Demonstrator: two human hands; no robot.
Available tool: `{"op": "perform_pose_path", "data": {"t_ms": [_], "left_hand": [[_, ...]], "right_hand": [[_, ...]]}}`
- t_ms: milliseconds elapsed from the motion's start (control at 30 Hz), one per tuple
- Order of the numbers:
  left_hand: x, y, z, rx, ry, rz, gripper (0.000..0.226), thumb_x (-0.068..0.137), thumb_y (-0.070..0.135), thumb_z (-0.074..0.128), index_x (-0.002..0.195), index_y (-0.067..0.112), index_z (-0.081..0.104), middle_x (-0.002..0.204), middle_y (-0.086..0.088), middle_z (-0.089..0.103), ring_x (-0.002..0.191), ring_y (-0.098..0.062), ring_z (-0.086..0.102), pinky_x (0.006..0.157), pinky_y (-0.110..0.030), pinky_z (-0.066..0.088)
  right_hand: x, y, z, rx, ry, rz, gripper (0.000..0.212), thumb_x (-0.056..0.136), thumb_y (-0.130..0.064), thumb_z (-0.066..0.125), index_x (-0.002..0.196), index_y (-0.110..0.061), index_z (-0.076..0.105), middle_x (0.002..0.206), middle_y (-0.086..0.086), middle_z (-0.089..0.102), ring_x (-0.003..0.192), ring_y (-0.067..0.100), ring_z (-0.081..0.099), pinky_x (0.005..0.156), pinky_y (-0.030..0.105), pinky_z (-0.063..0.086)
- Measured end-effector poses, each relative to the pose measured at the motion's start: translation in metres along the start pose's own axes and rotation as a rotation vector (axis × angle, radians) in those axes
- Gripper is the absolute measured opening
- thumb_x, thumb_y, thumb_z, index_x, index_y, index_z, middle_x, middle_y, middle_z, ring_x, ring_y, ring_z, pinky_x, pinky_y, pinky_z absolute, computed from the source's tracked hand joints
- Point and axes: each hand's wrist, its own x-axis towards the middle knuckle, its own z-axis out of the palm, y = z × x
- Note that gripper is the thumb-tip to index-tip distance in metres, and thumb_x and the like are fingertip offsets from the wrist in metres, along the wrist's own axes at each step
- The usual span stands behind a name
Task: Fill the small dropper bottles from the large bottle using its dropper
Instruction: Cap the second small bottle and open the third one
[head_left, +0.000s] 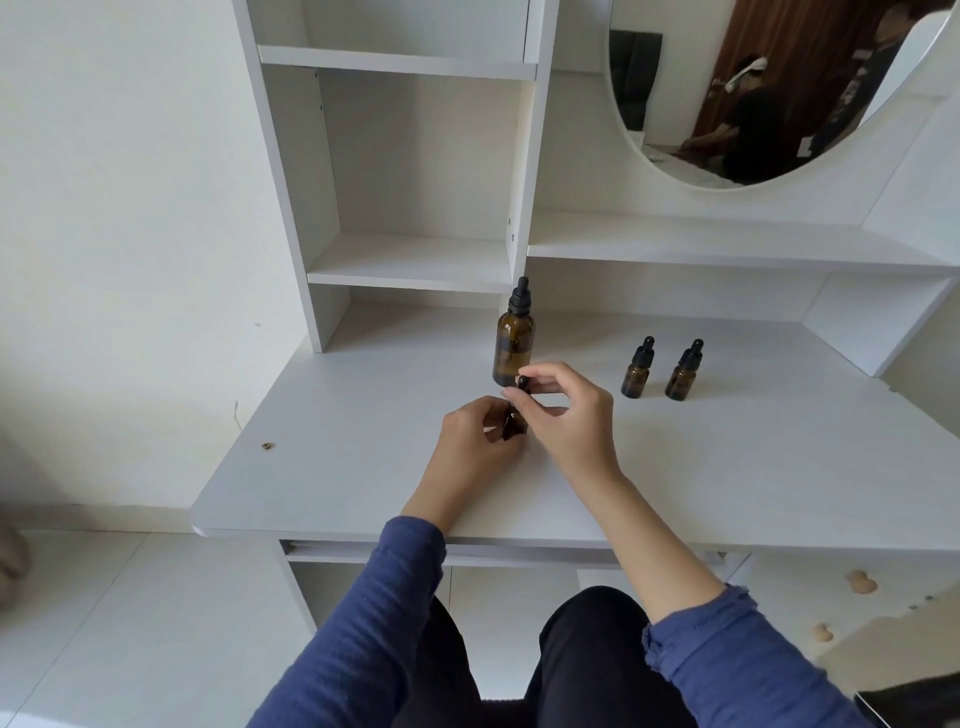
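Note:
A large amber bottle (514, 343) with a black dropper cap stands upright at the back middle of the white desk (337, 467). Just in front of it, my left hand (478, 441) grips the body of a small amber dropper bottle (514, 423). My right hand (566, 410) pinches that bottle's black cap from above. Most of the small bottle is hidden by my fingers. Two more small amber dropper bottles (637, 371) (683, 374) stand capped side by side to the right.
White shelving (415, 260) rises behind the desk, with a low ledge (727, 249) above the bottles. A round mirror (753, 93) hangs at the upper right. My knees sit below the desk's front edge.

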Motion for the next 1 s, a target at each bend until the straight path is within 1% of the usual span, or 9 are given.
{"op": "perform_pose_path", "data": {"t_ms": [200, 367, 433, 533, 633, 767, 867, 933, 1000], "left_hand": [[0.003, -0.003, -0.001, 0.024, -0.001, 0.011, 0.017, 0.078, 0.004, 0.067, 0.095, 0.007, 0.067, 0.089, -0.005, 0.07, 0.084, -0.014, 0.067, 0.079, -0.018, 0.054], [0.004, -0.003, -0.003, 0.037, -0.017, 0.008, 0.018, 0.077, 0.006, 0.069, 0.094, 0.01, 0.069, 0.086, -0.001, 0.071, 0.081, -0.01, 0.067, 0.075, -0.01, 0.051], [0.005, -0.003, -0.004, 0.048, -0.022, 0.001, 0.018, 0.076, 0.007, 0.071, 0.094, 0.011, 0.069, 0.084, 0.002, 0.069, 0.079, -0.009, 0.066, 0.071, -0.005, 0.048], [0.005, -0.002, -0.005, 0.059, -0.028, -0.011, 0.019, 0.077, 0.008, 0.071, 0.096, 0.01, 0.068, 0.083, 0.003, 0.067, 0.075, -0.003, 0.062, 0.068, 0.0, 0.044], [0.003, -0.001, -0.004, 0.03, -0.038, -0.035, 0.021, 0.077, 0.006, 0.07, 0.098, 0.008, 0.067, 0.086, 0.001, 0.067, 0.075, 0.0, 0.06, 0.068, 0.0, 0.043], [0.003, 0.001, -0.005, 0.022, -0.053, -0.048, 0.022, 0.077, 0.005, 0.07, 0.099, 0.009, 0.067, 0.084, 0.005, 0.065, 0.073, 0.006, 0.058, 0.066, 0.002, 0.041], [0.002, 0.003, -0.006, 0.011, -0.054, -0.059, 0.022, 0.077, 0.004, 0.07, 0.098, 0.01, 0.066, 0.08, 0.011, 0.061, 0.07, 0.008, 0.056, 0.064, 0.002, 0.04], [0.001, 0.004, -0.006, -0.013, -0.054, -0.071, 0.021, 0.077, 0.003, 0.07, 0.094, 0.015, 0.065, 0.079, 0.011, 0.062, 0.071, 0.007, 0.057, 0.065, 0.002, 0.04], [0.001, 0.004, -0.006, -0.026, -0.056, -0.082, 0.022, 0.076, 0.004, 0.07, 0.09, 0.019, 0.064, 0.079, 0.012, 0.063, 0.071, 0.008, 0.059, 0.065, 0.002, 0.041]], "right_hand": [[0.001, 0.001, -0.004, -0.069, -0.039, -0.087, 0.025, 0.07, -0.009, 0.079, 0.092, -0.006, 0.068, 0.082, 0.006, 0.072, 0.078, 0.006, 0.066, 0.061, 0.02, 0.057], [0.003, -0.001, -0.005, -0.009, -0.075, -0.016, 0.022, 0.072, -0.005, 0.076, 0.093, -0.007, 0.069, 0.083, 0.003, 0.071, 0.079, 0.004, 0.066, 0.064, 0.014, 0.056], [0.004, -0.002, -0.007, 0.057, -0.118, 0.025, 0.021, 0.074, -0.002, 0.074, 0.094, -0.007, 0.069, 0.087, 0.007, 0.072, 0.081, 0.005, 0.067, 0.068, 0.012, 0.054], [0.005, -0.003, -0.011, 0.122, -0.203, 0.055, 0.02, 0.078, 0.002, 0.068, 0.095, -0.008, 0.068, 0.089, 0.007, 0.071, 0.085, 0.005, 0.067, 0.074, 0.013, 0.054], [0.01, -0.004, -0.014, 0.102, -0.257, 0.036, 0.016, 0.079, -0.003, 0.069, 0.094, -0.009, 0.068, 0.09, 0.004, 0.07, 0.085, 0.006, 0.065, 0.081, 0.015, 0.052], [0.023, -0.006, -0.012, -0.037, -0.186, -0.094, 0.022, 0.07, -0.016, 0.08, 0.089, -0.01, 0.07, 0.081, 0.0, 0.063, 0.076, 0.011, 0.06, 0.071, 0.016, 0.052], [0.032, -0.011, -0.013, -0.036, -0.223, -0.029, 0.02, 0.068, -0.01, 0.08, 0.086, -0.01, 0.069, 0.071, -0.002, 0.062, 0.067, 0.009, 0.059, 0.068, 0.017, 0.052], [0.034, -0.015, -0.017, -0.022, -0.318, 0.009, 0.018, 0.074, -0.002, 0.072, 0.089, -0.012, 0.069, 0.077, -0.005, 0.066, 0.073, 0.005, 0.062, 0.071, 0.015, 0.051], [0.034, -0.017, -0.021, 0.008, -0.439, 0.044, 0.027, 0.082, 0.005, 0.059, 0.099, -0.015, 0.066, 0.093, -0.005, 0.068, 0.088, 0.0, 0.063, 0.079, 0.01, 0.049]]}}
